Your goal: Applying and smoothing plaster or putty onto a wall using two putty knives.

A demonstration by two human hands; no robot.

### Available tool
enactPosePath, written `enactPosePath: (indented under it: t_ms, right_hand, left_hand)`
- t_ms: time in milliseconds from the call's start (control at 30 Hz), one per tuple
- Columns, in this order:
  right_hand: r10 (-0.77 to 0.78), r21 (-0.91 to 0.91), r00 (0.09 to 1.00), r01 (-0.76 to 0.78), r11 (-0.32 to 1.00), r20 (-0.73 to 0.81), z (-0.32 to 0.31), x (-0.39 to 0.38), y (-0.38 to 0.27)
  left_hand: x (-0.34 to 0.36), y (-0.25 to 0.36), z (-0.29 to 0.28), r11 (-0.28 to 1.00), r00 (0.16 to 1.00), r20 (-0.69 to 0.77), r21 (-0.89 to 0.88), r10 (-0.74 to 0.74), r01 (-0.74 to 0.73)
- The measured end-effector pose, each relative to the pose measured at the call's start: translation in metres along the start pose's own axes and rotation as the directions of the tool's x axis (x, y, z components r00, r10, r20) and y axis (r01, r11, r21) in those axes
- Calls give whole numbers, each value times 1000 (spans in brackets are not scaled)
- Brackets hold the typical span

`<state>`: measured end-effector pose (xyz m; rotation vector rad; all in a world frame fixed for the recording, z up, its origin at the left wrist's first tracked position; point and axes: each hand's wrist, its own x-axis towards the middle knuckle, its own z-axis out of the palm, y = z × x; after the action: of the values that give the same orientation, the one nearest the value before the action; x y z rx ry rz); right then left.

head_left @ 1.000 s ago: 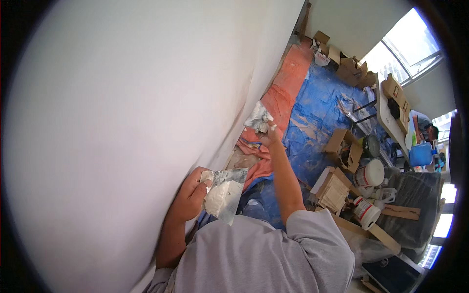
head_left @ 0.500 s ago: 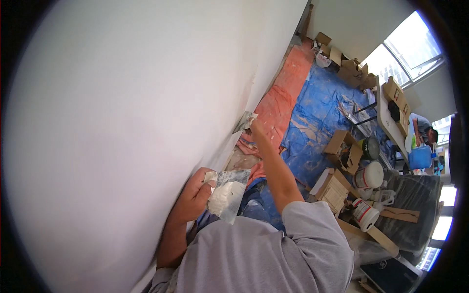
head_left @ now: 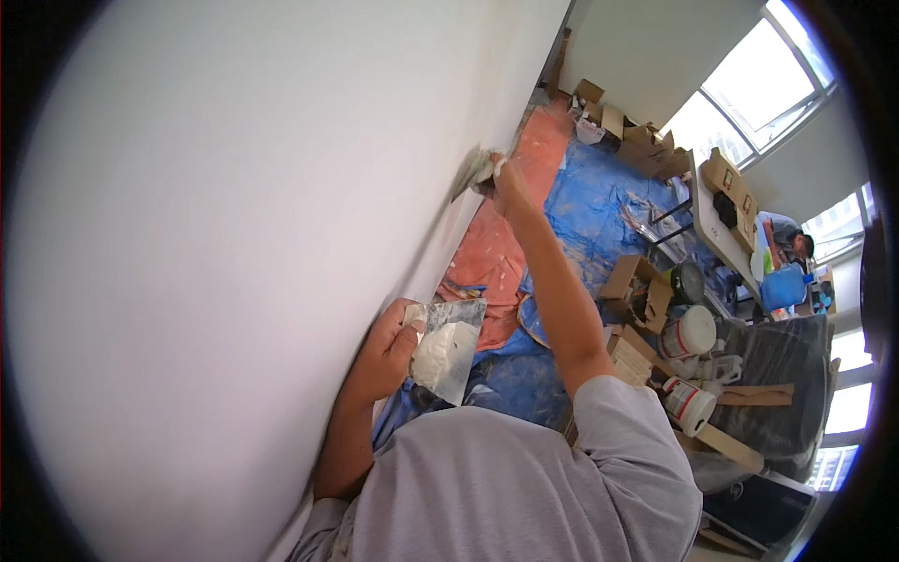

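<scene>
My left hand (head_left: pixel 386 354) is closed on the edge of a flat metal putty plate (head_left: pixel 465 348), thumb on top. A thick mound of cream-white putty (head_left: pixel 440 358) lies on the plate. Farther ahead, my right arm is stretched out, and my right hand (head_left: pixel 506 185) grips a putty knife (head_left: pixel 471 174) whose broad blade is against or very close to the white wall (head_left: pixel 253 234). The knife is slightly blurred, and its handle is mostly hidden by my fingers.
Orange sheeting (head_left: pixel 496 248) runs along the wall's foot, with a blue tarp (head_left: pixel 595 201) beside it. To the right are cardboard boxes (head_left: pixel 637 288), white buckets (head_left: pixel 690 331) and a long table (head_left: pixel 716 225). A person (head_left: pixel 787 236) bends down beyond the table.
My right hand has moved the putty knife farther up and along the wall, with the arm more extended. My left hand and the putty plate have shifted slightly upward in view.
</scene>
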<state>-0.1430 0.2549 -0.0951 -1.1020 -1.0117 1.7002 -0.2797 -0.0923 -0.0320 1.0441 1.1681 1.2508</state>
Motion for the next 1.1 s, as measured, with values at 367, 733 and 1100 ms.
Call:
enactPosePath:
  t_ms: [367, 733, 1100]
  right_hand:
    - [-749, -658, 626, 661, 361, 218, 37, -65, -157]
    - [168, -209, 966, -209, 955, -198, -119, 33, 188]
    - [354, 52, 908, -352, 935, -222, -57, 60, 205]
  left_hand:
    - [0, -2, -2, 994, 994, -39, 11, -104, 105]
    - [5, 14, 5, 990, 991, -11, 24, -136, 136]
    - [-2, 12, 1, 989, 990, -43, 49, -134, 136]
